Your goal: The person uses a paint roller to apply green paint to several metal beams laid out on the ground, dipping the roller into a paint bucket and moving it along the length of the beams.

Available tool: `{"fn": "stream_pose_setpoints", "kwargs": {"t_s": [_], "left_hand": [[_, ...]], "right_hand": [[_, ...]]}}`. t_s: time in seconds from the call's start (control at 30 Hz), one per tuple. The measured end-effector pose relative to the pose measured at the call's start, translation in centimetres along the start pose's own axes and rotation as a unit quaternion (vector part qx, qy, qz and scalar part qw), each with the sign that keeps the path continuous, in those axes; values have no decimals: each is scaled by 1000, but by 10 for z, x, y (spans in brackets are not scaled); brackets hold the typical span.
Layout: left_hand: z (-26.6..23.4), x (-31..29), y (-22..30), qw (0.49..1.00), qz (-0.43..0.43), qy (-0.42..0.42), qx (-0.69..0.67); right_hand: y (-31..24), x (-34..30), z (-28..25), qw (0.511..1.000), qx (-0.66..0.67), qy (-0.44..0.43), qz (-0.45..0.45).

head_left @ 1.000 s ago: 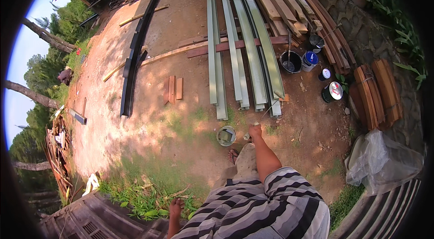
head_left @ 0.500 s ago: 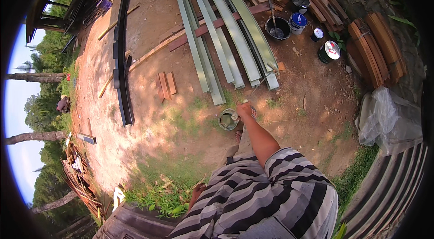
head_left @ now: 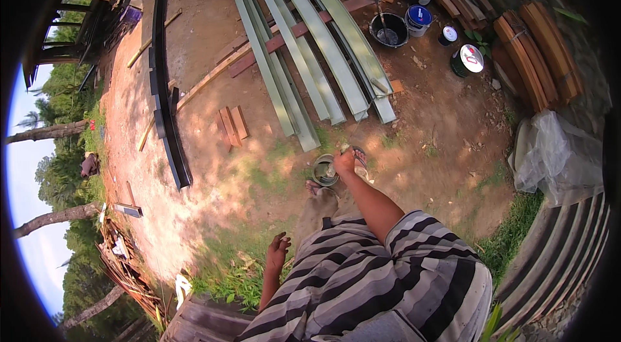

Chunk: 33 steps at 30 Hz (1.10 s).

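My right hand (head_left: 345,161) is closed around what looks like a paintbrush (head_left: 332,170), its pale lower end reaching into a small round tin (head_left: 316,174). Greenish paint shows inside the tin, which sits on the ground between my sandalled feet. My fingers cover most of the handle. Lower left, my left hand (head_left: 278,250) hangs beside my body, fingers loosely bent and apart, with nothing in them. Just beyond the tin lie several long beams painted pale green (head_left: 317,83), resting across a reddish timber (head_left: 241,67).
Dark painted beams (head_left: 169,109) lie to the left, near short brown wood pieces (head_left: 233,126). At far right stand a black bucket (head_left: 389,30), a blue-lidded pail (head_left: 418,17) and tins (head_left: 467,60). Stacked planks (head_left: 527,64) and plastic sheeting (head_left: 550,157) line the right side.
My left hand has swung forward and out from beside my shirt, so its fingers now show. My right hand stays at the tin with the brush. The view has shifted slightly.
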<state>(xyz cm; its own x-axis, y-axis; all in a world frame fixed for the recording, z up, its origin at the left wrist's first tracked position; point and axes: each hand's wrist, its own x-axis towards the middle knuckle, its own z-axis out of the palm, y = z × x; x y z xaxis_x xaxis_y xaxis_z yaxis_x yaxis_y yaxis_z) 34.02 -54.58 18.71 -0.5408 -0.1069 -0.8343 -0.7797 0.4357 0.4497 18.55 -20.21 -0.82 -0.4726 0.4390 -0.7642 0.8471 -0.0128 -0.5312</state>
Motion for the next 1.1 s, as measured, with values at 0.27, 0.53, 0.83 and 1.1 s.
{"fn": "stream_pose_setpoints", "kwargs": {"t_s": [0.27, 0.53, 0.83, 1.1], "left_hand": [[-37, 45, -46, 996, -8, -58, 61], [-103, 49, -52, 992, -82, 70, -65], [-65, 56, -31, 1000, -24, -16, 0], [-44, 74, -4, 998, -10, -41, 38]], "right_hand": [[-9, 53, -43, 992, 87, 73, -49], [46, 65, -53, 990, 137, 17, -41], [-6, -3, -129, 969, 245, 6, -14], [138, -69, -192, 974, 210, 42, 72]]}}
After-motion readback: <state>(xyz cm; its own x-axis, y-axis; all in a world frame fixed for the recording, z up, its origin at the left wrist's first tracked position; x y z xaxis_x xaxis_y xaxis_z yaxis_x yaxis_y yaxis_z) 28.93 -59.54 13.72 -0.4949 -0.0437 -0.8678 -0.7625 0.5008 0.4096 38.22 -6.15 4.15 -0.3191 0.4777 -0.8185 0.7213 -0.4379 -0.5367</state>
